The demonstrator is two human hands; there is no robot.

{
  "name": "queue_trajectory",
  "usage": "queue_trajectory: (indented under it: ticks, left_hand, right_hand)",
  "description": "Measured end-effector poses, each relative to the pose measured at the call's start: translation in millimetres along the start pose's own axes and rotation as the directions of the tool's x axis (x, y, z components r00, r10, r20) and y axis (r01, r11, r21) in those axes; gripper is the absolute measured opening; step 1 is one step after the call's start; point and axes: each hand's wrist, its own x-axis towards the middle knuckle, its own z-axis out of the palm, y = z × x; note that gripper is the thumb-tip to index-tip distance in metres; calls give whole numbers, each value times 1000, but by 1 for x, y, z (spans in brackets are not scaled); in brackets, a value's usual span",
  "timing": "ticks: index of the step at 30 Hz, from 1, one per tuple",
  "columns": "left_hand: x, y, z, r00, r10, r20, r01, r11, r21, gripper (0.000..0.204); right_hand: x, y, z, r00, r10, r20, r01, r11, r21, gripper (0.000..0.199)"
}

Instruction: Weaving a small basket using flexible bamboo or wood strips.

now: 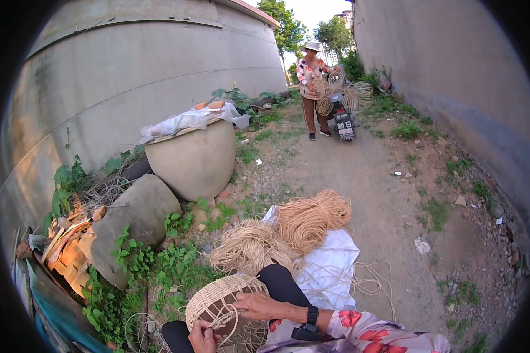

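Observation:
A half-woven basket [201, 301] of pale twisted cord lies across my dark-trousered knees, its open wall showing brown inside. My left hand [202, 337] is closed at its near edge, thumb and fingers pinching a strand of cord. From the right, my right hand [255, 305] reaches over the basket, its fingers closed on a loop of the same cord [225, 322]. The fingertips are partly hidden. Beyond my knees sit a pale cord bundle [250, 246] and a browner cord coil [313, 217], with a white sack [337, 252] beside and under them.
Loose cord [383, 279] trails over the dirt path right of the sack. A large clay vat [189, 157] and a toppled grey vat [138, 220] stand left among weeds. Farther up, a person [312, 76] stands beside a scooter [343, 120] loaded with wire-like frames. Walls flank the path.

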Motion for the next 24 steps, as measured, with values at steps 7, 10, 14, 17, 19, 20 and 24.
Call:
queue_trajectory:
  ticks: [7, 10, 14, 17, 19, 20, 24]
  left_hand:
    - [-25, -2, 7, 994, -26, -106, 26, 1000, 0, 41]
    - [-33, 11, -9, 922, -209, 327, 232, 972, -32, 35]
    - [-39, -17, -18, 952, 54, 301, -132, 961, 243, 20]
    - [-43, -12, -53, 954, -128, 269, 51, 959, 277, 20]
    - [-43, -15, -79, 957, -133, 259, 15, 910, 414, 22]
    - [-40, -28, -92, 956, -119, 267, -35, 861, 508, 23]
    - [-35, -17, -144, 917, -358, 177, 195, 788, 584, 27]
  right_hand:
    - [0, 5, 1, 1000, -28, 8, 28, 999, -43, 22]
    - [1, 5, -2, 999, -53, 5, 53, 998, -19, 22]
    - [2, 7, 0, 999, -53, -1, 53, 998, -31, 23]
    - [1, 9, 0, 999, -51, -5, 51, 998, -30, 24]
    - [-1, 8, -2, 997, -71, -26, 71, 997, -22, 24]
    - [-1, 6, -2, 997, -68, -27, 68, 998, -18, 24]
    - [2, 1, -2, 997, -78, -8, 78, 997, -8, 20]
